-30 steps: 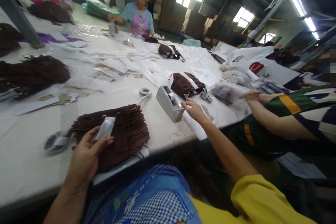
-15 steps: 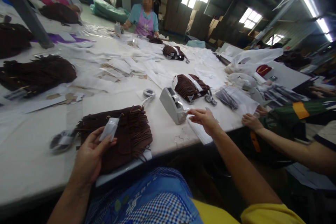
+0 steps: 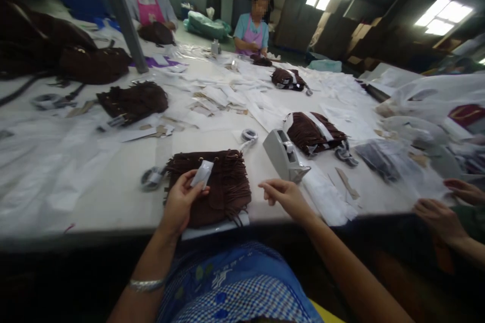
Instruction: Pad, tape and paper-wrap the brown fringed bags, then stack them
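Observation:
My left hand [image 3: 177,206] pinches a small white wrapped packet [image 3: 202,173] between thumb and fingers, over a dark brown fringed handbag [image 3: 223,194]. The bag lies flat near the table's front edge, with wrapped strap coils [image 3: 152,178] at its left and another coil [image 3: 249,135] behind it. Between the bag and a grey tape dispenser [image 3: 276,154] is my right hand [image 3: 288,199], with thumb and forefinger pressed together. Whatever the fingertips may hold is too faint to make out. The hand is apart from the dispenser.
A second fringed bag [image 3: 316,133] with a white band lies behind the dispenser. White sheets [image 3: 329,197] lie at its right. A co-worker's hands [image 3: 441,217] handle a clear plastic bag [image 3: 420,171] at the right. Two people stand across the table, near a grey post [image 3: 123,15].
My right hand has moved from the dispenser's front towards the handbag. My left hand still pinches the packet. The camera view has turned left.

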